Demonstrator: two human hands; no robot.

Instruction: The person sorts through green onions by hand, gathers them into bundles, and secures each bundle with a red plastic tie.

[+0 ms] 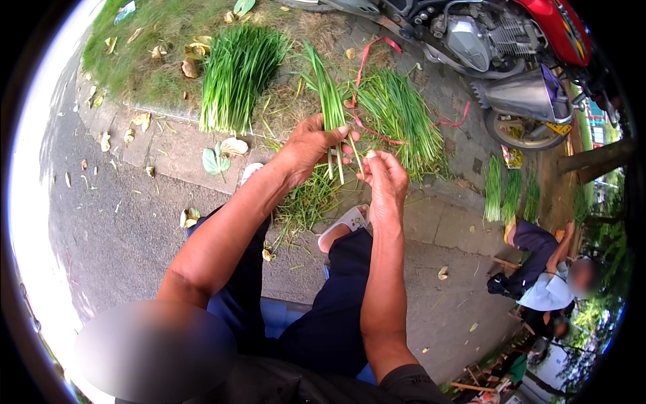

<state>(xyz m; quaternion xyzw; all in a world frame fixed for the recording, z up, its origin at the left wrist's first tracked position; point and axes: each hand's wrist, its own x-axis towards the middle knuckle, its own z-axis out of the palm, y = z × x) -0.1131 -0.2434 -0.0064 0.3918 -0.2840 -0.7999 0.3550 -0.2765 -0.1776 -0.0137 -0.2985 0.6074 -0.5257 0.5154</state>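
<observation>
My left hand point(308, 146) grips a small bunch of green chives point(329, 98), leaves pointing away from me and pale stem ends toward me. One chive stalk point(355, 151) slants out of that bunch, and the fingertips of my right hand point(386, 179) pinch its lower end. Beyond my left hand, a thick, even stack of chives point(241, 81) lies with its stem ends lined up. Beyond my right hand spreads a looser heap of chives point(406, 118). A red ribbon point(358, 83) trails over that heap. Below my hands, a litter of stripped trimmings point(313, 199) covers the ground between my feet.
A red motorcycle point(469, 43) stands at the upper right. Several smaller chive bundles point(493, 194) lie near a seated person point(547, 290) on the right. Dry leaves point(142, 120) dot the paving and grass. I sit on something blue point(282, 315).
</observation>
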